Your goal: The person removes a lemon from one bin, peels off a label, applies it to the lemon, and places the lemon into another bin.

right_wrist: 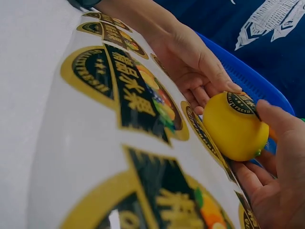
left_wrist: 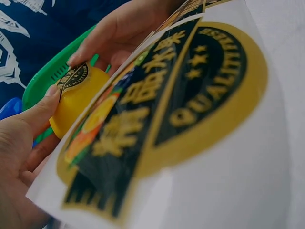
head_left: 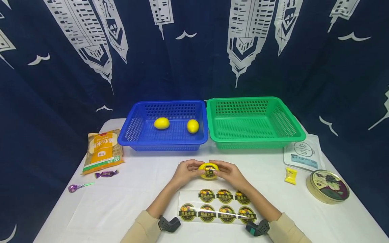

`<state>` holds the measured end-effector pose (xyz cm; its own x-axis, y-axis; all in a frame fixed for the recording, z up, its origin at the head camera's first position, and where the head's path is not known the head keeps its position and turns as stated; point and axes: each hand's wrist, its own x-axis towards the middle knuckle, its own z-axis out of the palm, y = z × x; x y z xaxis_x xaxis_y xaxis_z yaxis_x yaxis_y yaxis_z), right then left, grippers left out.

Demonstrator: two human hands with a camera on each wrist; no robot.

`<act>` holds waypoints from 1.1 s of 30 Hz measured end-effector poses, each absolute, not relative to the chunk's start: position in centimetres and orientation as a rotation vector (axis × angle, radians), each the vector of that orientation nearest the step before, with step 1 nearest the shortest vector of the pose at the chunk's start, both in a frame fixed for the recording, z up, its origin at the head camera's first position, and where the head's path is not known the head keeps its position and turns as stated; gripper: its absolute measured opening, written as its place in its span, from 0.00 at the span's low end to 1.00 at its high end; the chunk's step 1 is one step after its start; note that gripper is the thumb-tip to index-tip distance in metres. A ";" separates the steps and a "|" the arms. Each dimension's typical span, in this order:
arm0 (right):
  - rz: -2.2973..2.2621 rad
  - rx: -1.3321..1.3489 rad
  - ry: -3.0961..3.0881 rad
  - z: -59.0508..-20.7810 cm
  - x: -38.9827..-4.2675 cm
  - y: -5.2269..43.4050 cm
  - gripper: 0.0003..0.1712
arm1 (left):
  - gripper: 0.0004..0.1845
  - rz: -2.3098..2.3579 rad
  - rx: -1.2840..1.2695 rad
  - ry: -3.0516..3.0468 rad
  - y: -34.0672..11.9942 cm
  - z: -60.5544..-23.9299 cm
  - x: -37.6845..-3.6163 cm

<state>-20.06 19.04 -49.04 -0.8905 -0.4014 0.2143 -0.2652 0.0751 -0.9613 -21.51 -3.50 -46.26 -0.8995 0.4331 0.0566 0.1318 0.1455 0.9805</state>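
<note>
Both hands hold one yellow lemon [head_left: 208,170] just above the white table, near the front middle. A round black-and-gold sticker [right_wrist: 242,103] sits on top of the lemon [right_wrist: 234,127]. My left hand [head_left: 186,172] grips it from the left with the thumb [left_wrist: 44,106] at the sticker's edge. My right hand [head_left: 228,172] grips it from the right, fingers curled round the lemon [left_wrist: 77,98]. A clear sticker sheet [head_left: 217,206] with several round labels lies flat between my forearms. Two more lemons [head_left: 161,123] [head_left: 192,126] lie in the blue basket [head_left: 132,133].
An empty green basket [head_left: 291,130] stands right of the blue one. A yellow snack bag [head_left: 102,151], a purple candy [head_left: 105,174] and a lollipop [head_left: 77,186] lie at left. A white pouch [head_left: 303,153], a yellow candy [head_left: 290,176] and a round tin [head_left: 327,186] lie at right.
</note>
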 end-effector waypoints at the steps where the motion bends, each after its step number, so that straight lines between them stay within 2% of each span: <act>1: -1.949 -0.698 2.217 -49.0 -20.1 19.0 0.24 | 0.18 1.826 0.551 2.183 -3.5 -46.3 -21.5; 15: -1.945 -0.631 2.061 -49.5 -20.8 19.8 0.26 | 0.19 1.866 0.540 2.101 -3.6 -49.3 -23.2; 25: -1.953 -0.608 2.082 -47.4 -19.6 19.4 0.25 | 0.21 1.865 0.669 2.008 -4.6 -50.3 -23.7; 29: -1.948 -0.568 2.107 -47.2 -19.5 19.3 0.25 | 0.26 1.903 0.833 2.035 -4.6 -50.1 -23.3; 33: -1.934 -0.533 2.168 -47.0 -19.4 19.2 0.25 | 0.31 1.739 1.141 2.313 -3.9 -49.8 -22.9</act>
